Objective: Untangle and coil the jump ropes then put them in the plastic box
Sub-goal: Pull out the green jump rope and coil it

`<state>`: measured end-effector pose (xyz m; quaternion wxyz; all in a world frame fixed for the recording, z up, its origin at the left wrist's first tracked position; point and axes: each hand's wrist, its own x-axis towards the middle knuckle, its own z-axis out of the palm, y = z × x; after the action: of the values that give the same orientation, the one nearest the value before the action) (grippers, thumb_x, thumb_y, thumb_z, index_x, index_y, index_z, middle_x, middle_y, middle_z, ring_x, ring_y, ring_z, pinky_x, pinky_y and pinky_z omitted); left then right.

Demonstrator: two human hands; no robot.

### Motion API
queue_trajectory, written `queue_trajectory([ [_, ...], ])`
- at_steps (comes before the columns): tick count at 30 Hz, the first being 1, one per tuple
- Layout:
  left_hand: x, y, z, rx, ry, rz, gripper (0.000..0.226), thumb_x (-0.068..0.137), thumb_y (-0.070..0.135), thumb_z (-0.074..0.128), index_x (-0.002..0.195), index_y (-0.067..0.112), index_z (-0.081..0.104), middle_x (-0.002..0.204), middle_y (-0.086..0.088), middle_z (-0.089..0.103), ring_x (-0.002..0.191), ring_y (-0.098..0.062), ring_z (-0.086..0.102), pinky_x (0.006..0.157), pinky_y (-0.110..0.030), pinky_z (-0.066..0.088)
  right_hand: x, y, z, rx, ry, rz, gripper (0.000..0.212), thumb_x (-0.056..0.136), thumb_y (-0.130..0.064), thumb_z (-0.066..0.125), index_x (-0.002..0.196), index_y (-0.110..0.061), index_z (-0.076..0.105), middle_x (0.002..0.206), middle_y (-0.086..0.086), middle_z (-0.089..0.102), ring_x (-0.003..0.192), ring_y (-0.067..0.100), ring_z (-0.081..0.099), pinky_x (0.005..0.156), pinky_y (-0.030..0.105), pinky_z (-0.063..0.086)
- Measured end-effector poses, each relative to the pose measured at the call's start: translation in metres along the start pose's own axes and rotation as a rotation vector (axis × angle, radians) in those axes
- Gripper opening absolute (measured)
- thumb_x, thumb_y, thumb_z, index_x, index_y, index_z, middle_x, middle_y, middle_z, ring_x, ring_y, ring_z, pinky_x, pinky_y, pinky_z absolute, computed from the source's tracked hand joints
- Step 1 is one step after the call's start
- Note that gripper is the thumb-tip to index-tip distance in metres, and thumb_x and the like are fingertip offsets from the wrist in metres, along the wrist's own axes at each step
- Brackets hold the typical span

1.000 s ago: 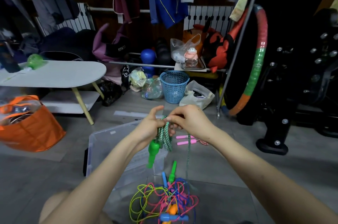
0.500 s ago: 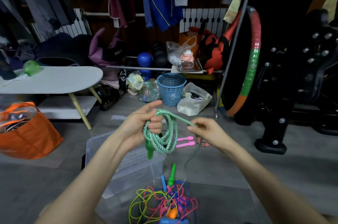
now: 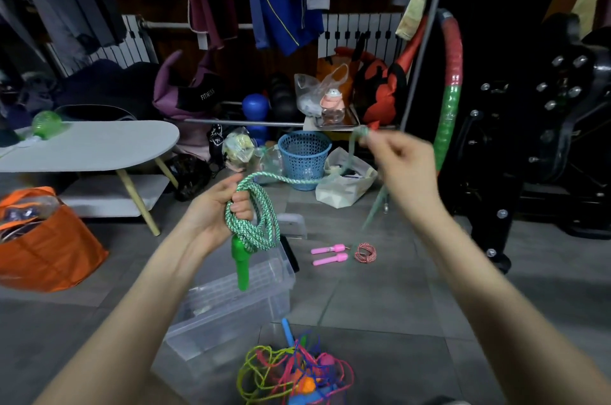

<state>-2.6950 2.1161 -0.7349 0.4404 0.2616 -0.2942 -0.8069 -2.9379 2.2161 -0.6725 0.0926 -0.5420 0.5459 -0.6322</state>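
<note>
One green-white braided jump rope (image 3: 258, 226), loops gripped in left hand (image 3: 218, 206), one green handle (image 3: 241, 264) hanging at 6 o'clock, right hand (image 3: 405, 166) pinching its loose stretch at 2 o'clock, one clear plastic box (image 3: 231, 308) below, two pink handles (image 3: 327, 249) on floor

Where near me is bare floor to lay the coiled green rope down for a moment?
Bare tiles lie between the pink-handled rope and the tangled ropes, and between the orange bag and the plastic box. The top of the white table is mostly bare. It is crowded at the back, around the blue basket.
</note>
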Motion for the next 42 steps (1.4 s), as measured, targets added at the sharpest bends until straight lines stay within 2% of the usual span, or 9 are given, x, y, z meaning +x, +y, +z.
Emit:
queue_trajectory([
  [3, 0.001, -0.003, 0.001, -0.01, 0.014, 0.018, 0.024, 0.096, 0.002, 0.024, 0.095, 0.012, 0.045, 0.051, 0.003, 0.037, 0.037, -0.005, 0.034, 0.037, -0.016, 0.032, 0.035, -0.058, -0.005, 0.096, 0.104, -0.196, 0.014, 0.09, -0.019, 0.058, 0.086, -0.018, 0.07, 0.065, -0.017, 0.062, 0.061, -0.005, 0.054, 0.061, 0.015, 0.043],
  [7, 0.003, -0.005, 0.0, 0.01, 0.029, 0.023, 0.02, 0.096, 0.002, 0.024, 0.098, 0.012, 0.042, 0.049, 0.003, 0.037, 0.035, -0.005, 0.033, 0.036, -0.015, 0.03, 0.044, -0.051, 0.002, -0.111, 0.058, -0.228, 0.017, 0.09, -0.023, 0.057, 0.081, -0.018, 0.07, 0.064, -0.009, 0.063, 0.059, 0.001, 0.052, 0.058, 0.025, 0.044],
  [10, 0.006, -0.008, -0.003, 0.023, 0.094, 0.042, 0.022, 0.098, 0.002, 0.026, 0.112, 0.017, 0.034, 0.048, 0.002, 0.037, 0.034, -0.006, 0.033, 0.034, -0.016, 0.031, 0.025, -0.002, 0.015, -0.452, -0.07, -0.072, 0.018, 0.089, -0.024, 0.058, 0.088, -0.01, 0.07, 0.079, 0.009, 0.07, 0.071, 0.021, 0.059, 0.067, 0.034, 0.044],
  [13, 0.007, -0.011, -0.002, 0.048, 0.17, 0.069, 0.022, 0.099, 0.002, 0.027, 0.109, 0.017, 0.038, 0.048, 0.0, 0.038, 0.035, -0.007, 0.033, 0.035, -0.016, 0.031, -0.013, 0.036, 0.023, -0.745, -0.202, 0.066, 0.018, 0.09, -0.02, 0.054, 0.102, -0.008, 0.06, 0.093, 0.016, 0.069, 0.088, 0.034, 0.063, 0.071, 0.036, 0.044],
  [17, 0.007, -0.014, -0.002, 0.138, 0.222, 0.101, 0.025, 0.1, 0.003, 0.028, 0.11, 0.022, 0.042, 0.055, -0.002, 0.036, 0.038, -0.007, 0.032, 0.039, -0.017, 0.029, -0.064, 0.055, 0.034, -1.038, -0.62, 0.018, 0.013, 0.09, -0.015, 0.05, 0.101, -0.01, 0.056, 0.101, 0.012, 0.066, 0.095, 0.031, 0.061, 0.064, 0.03, 0.033],
  [24, 0.001, -0.031, -0.006, 0.36, 0.258, 0.155, 0.03, 0.098, 0.001, 0.033, 0.123, 0.018, 0.038, 0.064, -0.006, 0.038, 0.044, -0.011, 0.036, 0.041, -0.018, 0.032, -0.09, 0.033, 0.048, -0.877, -0.885, -0.209, 0.021, 0.085, 0.003, 0.043, 0.104, -0.004, 0.051, 0.108, 0.016, 0.058, 0.101, 0.032, 0.053, 0.067, 0.033, 0.026],
  [28, -0.005, -0.044, -0.001, 0.449, 0.257, 0.17, 0.029, 0.099, 0.003, 0.036, 0.124, 0.016, 0.038, 0.066, -0.007, 0.041, 0.053, -0.015, 0.039, 0.043, -0.019, 0.037, -0.084, 0.03, 0.055, -0.8, -0.939, -0.161, 0.016, 0.09, -0.003, 0.044, 0.104, -0.004, 0.05, 0.103, 0.02, 0.06, 0.095, 0.036, 0.056, 0.068, 0.036, 0.035],
  [34, -0.014, -0.064, 0.007, 0.594, 0.159, 0.088, 0.037, 0.097, 0.002, 0.041, 0.132, 0.012, 0.037, 0.068, -0.009, 0.048, 0.055, -0.014, 0.048, 0.054, -0.023, 0.043, -0.065, 0.012, 0.055, -0.477, -0.803, 0.007, 0.017, 0.092, -0.023, 0.052, 0.098, -0.015, 0.067, 0.089, 0.0, 0.069, 0.091, 0.021, 0.062, 0.082, 0.036, 0.048],
  [42, -0.022, -0.073, 0.024, 0.374, 0.023, -0.117, 0.04, 0.091, -0.008, 0.039, 0.125, 0.014, 0.041, 0.054, -0.008, 0.053, 0.046, -0.022, 0.054, 0.047, -0.027, 0.047, -0.05, 0.031, 0.052, -0.493, -0.604, 0.118, 0.013, 0.089, -0.033, 0.058, 0.091, -0.026, 0.069, 0.094, -0.01, 0.064, 0.088, 0.009, 0.055, 0.08, 0.029, 0.04],
])
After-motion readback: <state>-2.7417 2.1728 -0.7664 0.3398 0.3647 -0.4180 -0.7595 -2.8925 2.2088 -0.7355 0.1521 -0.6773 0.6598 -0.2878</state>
